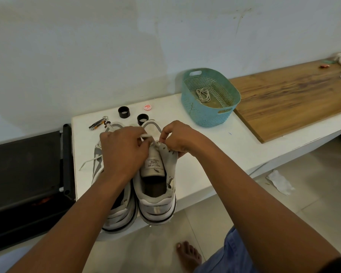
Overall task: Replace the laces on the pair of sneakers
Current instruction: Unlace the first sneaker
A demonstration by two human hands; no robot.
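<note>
Place: pair of worn white-and-grey sneakers (156, 186) side by side on the white counter (215, 138).
Fingers: both hands, left (122, 152) and right (177, 138), pinch a white lace (146, 136) at the right shoe's upper eyelets.
Progress: apparently partway; left shoe's lace hangs loose.
Basket: coiled lace (203, 94) in the teal perforated basket (191, 91).

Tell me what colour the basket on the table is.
Teal blue basket, seen best in the head view.

Likely a home: tiled floor (313, 194), white ledge (215, 138), plastic basket (193, 107).
</note>
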